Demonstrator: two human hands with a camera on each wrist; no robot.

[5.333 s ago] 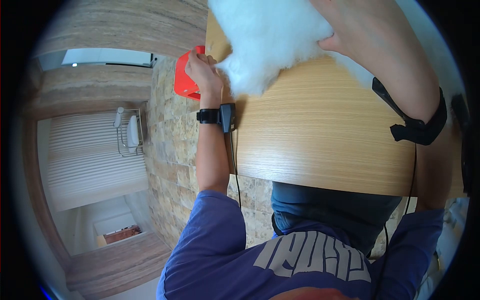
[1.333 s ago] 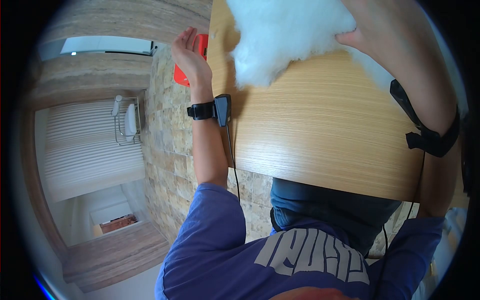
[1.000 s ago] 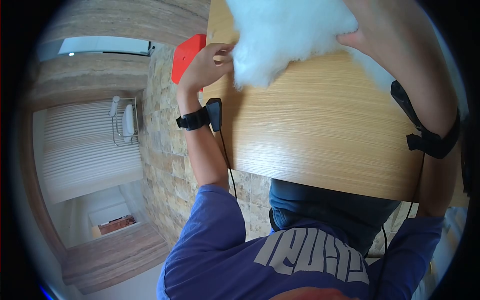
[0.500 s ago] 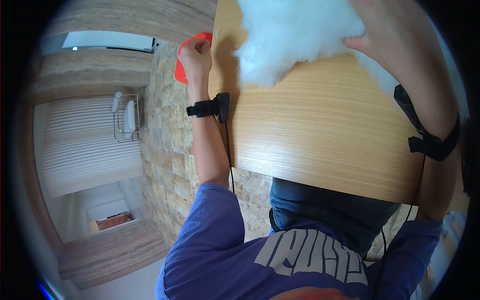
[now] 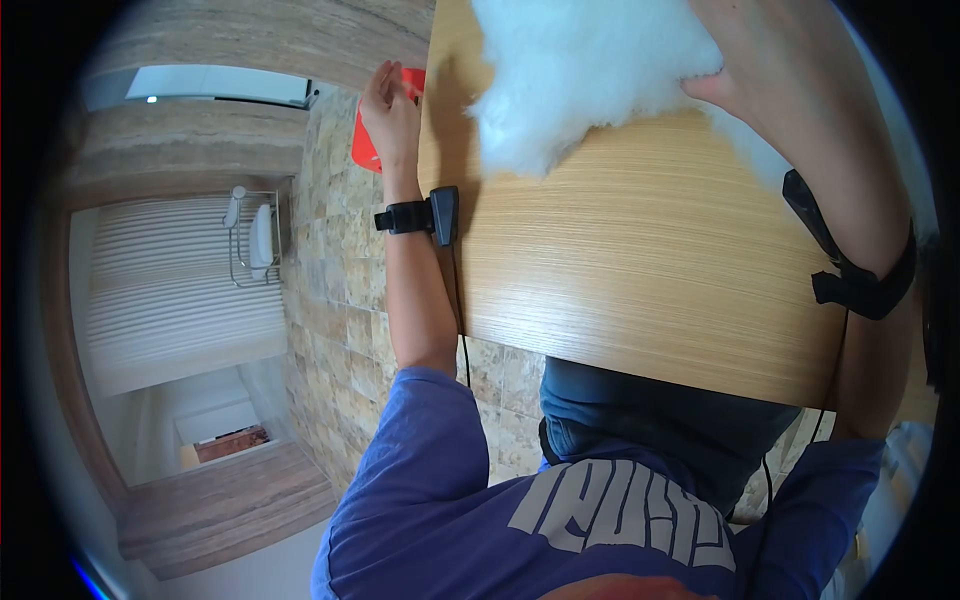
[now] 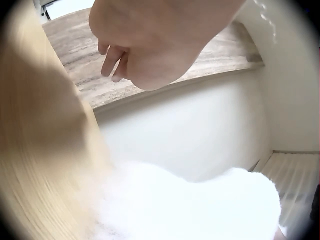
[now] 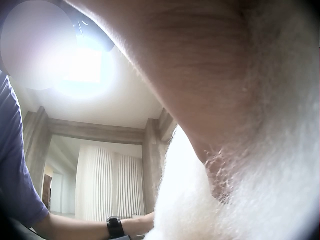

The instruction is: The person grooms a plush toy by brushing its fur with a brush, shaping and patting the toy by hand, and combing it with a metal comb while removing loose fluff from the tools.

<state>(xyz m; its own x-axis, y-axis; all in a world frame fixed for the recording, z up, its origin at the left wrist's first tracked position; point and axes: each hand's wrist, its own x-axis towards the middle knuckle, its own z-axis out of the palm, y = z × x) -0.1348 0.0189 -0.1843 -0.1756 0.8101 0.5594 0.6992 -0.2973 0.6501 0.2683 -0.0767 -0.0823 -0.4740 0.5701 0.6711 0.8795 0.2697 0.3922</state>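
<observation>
A big mass of white fluffy fibre stuffing (image 5: 590, 80) lies on the wooden table (image 5: 640, 260) and runs off the top of the head view. My left hand (image 5: 390, 115) hangs past the table's left edge, over a red plastic container (image 5: 364, 148) that it partly covers. Its fingers are loosely bent, and nothing shows between them in the left wrist view. On the stuffing's right side is my right hand (image 5: 765, 65), thumb against the near edge of the fluff. In the right wrist view that thumb sinks into the fibres; the other fingers are out of sight.
Each wrist carries a strapped camera, such as the left wrist camera (image 5: 444, 215), with a cable trailing down the arm. Tiled floor (image 5: 340, 270) lies beyond the table's left edge. A wall rack (image 5: 255, 240) stands far to the left.
My left hand went in to the stuffing's left edge about a second ago, then swung back out over the red container, where its bent fingers have loosened. The right hand stays at the stuffing.
</observation>
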